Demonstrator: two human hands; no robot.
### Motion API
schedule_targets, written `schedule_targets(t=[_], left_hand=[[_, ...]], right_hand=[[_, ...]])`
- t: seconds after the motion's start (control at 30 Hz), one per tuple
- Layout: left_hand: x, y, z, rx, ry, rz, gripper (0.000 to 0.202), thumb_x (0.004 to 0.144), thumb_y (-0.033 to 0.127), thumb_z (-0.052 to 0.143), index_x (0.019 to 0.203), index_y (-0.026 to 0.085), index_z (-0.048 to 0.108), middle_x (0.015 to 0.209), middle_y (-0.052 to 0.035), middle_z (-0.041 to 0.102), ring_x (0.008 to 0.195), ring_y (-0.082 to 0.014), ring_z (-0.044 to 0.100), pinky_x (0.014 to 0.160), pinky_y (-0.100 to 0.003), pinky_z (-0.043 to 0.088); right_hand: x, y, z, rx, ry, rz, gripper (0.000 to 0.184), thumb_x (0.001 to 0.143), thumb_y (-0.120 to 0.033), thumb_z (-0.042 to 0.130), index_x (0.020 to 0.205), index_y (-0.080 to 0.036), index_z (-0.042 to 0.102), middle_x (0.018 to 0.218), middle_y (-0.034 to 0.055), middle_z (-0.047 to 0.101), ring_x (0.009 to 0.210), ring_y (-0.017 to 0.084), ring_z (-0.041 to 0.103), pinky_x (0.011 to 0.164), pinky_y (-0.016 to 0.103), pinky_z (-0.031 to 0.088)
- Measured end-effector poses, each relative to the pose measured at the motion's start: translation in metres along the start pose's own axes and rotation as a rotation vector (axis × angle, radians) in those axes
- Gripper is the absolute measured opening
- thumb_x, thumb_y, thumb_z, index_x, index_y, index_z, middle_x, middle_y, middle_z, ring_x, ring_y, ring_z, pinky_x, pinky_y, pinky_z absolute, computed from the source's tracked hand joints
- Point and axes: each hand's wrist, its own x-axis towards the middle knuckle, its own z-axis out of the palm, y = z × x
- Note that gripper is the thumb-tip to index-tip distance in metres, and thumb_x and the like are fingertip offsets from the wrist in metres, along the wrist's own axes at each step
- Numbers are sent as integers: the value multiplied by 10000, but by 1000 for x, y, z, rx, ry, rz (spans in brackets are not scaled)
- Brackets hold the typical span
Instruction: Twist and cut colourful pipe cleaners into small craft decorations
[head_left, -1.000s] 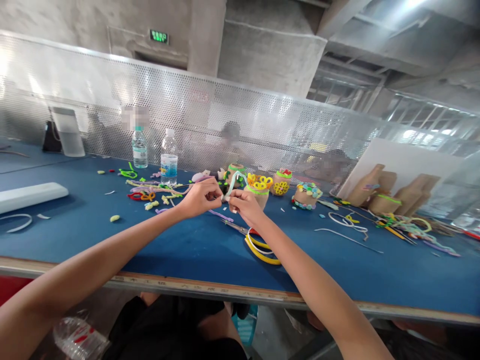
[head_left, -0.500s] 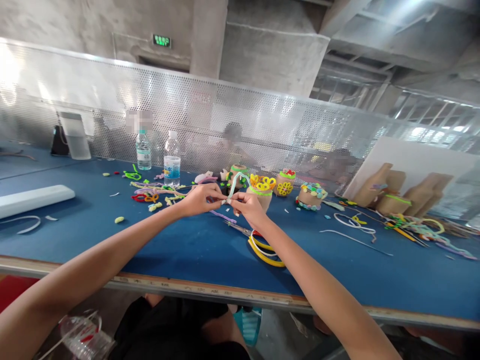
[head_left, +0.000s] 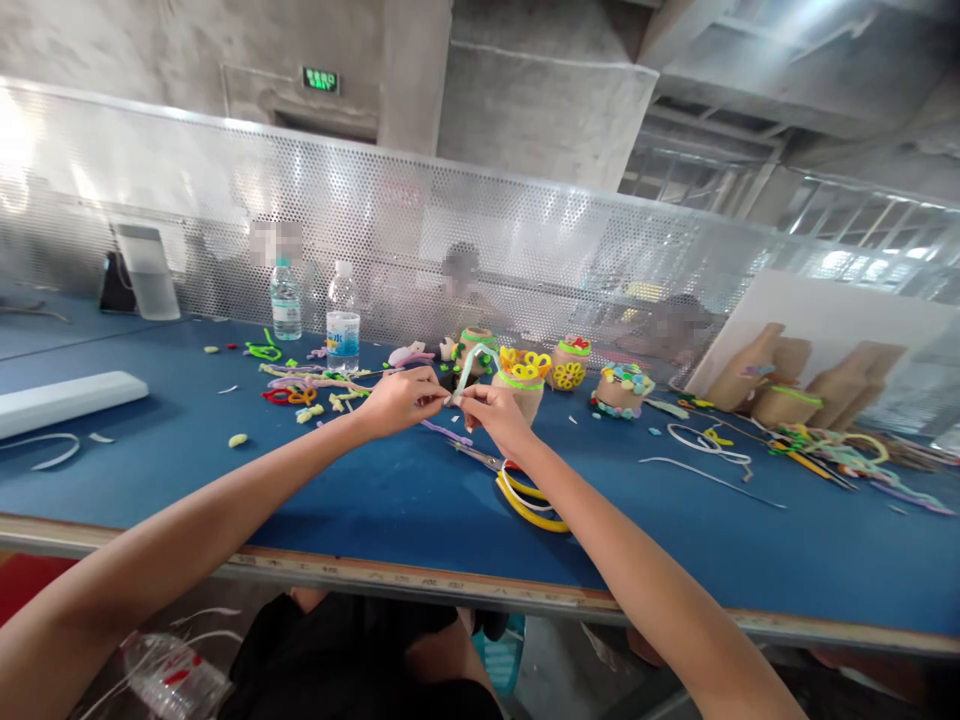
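Pipe cleaner (head_left: 466, 372) | left hand (head_left: 401, 400), right hand (head_left: 499, 415) pinch it | bottle label (head_left: 343, 330): "alk"

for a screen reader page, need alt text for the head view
The left hand and right hand pinch a pale pipe cleaner above a blue table, beside tan pots decorated with colourful pipe-cleaner shapes. Scissors lie on the table just in front of the hands.

Free room: blue tabletop (head_left: 360, 500), lower middle of frame, below left hand (head_left: 401, 400).
Obstacles near: scissors (head_left: 476, 456), yellow pipe cleaners (head_left: 529, 505) just below right hand (head_left: 499, 418).
Obstacles ahead: decorated cardboard pot (head_left: 521, 395) beside right hand; 2 water bottles (head_left: 343, 320) beyond left hand.
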Motion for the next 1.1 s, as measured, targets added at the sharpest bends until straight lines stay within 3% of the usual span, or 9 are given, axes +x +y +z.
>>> schedule_targets(t=[0.2, 0.37, 1.1], left_hand=[[-2, 5, 5, 31, 82, 28, 167, 827, 194, 525, 787, 150, 681, 754, -25, 574, 636, -104, 525, 600, -210, 411], [-1, 10, 6, 83, 87, 50, 164, 790, 159, 523, 710, 157, 667, 718, -10, 568, 605, -98, 514, 567, -207, 386], [1, 14, 6, 125, 197, 10, 124, 738, 158, 563, 737, 178, 685, 754, -1, 623, 566, -82, 526, 526, -192, 374]], right_hand=[[0, 2, 1, -23, -13, -19, 214, 657, -371, 666, 655, -174, 583, 503, -55, 493, 445, 83, 428, 455, 234, 309], [0, 8, 3, -67, -3, -41, 146, 686, -304, 621, 642, -184, 549, 526, -58, 484, 468, 87, 435, 469, 233, 302], [1, 3, 6, 120, 5, 12, 163, 612, -282, 648, 575, -178, 527, 519, -69, 439, 454, 66, 381, 461, 233, 281]])
